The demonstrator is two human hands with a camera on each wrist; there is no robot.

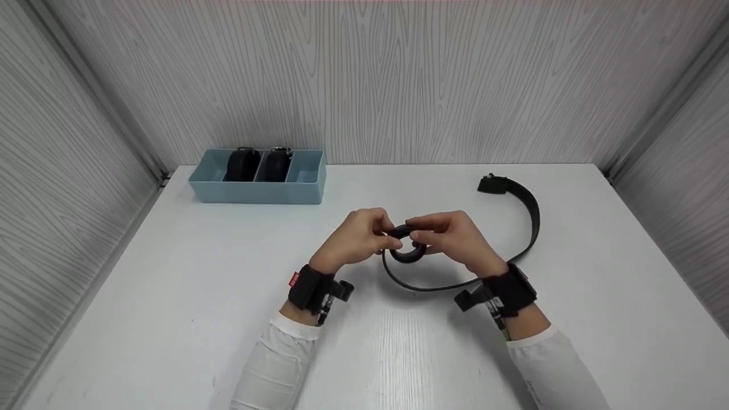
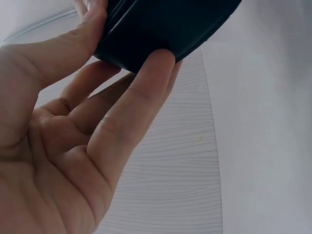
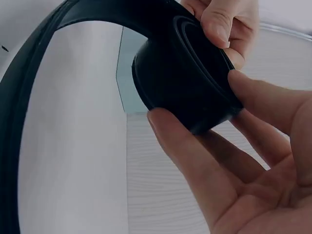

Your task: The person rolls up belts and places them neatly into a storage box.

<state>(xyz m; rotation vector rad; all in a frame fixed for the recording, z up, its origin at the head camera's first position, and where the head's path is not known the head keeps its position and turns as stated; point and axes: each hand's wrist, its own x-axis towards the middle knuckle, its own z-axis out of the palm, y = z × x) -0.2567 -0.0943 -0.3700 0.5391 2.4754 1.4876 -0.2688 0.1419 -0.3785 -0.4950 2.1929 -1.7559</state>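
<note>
A black belt (image 1: 409, 256) is partly wound into a small ring, held up off the table between both hands. My left hand (image 1: 359, 236) pinches the ring's left side between thumb and fingers. On the opposite side my right hand (image 1: 458, 239) grips it, thumb on the near edge and fingers around the outside. From the ring the loose strap curves under the right wrist and out to the right, its buckle end (image 1: 493, 184) lying on the table. In the right wrist view the coil (image 3: 170, 78) shows more than one layer; the left wrist view shows its outer face (image 2: 161, 29).
At the back left stands a blue-grey tray (image 1: 256, 193) with three compartments. Two coiled black belts (image 1: 243, 165) with metal buckles sit in its left and middle compartments. White wood-grain panels (image 1: 364, 85) enclose the white tabletop (image 1: 228, 273) at the back and sides.
</note>
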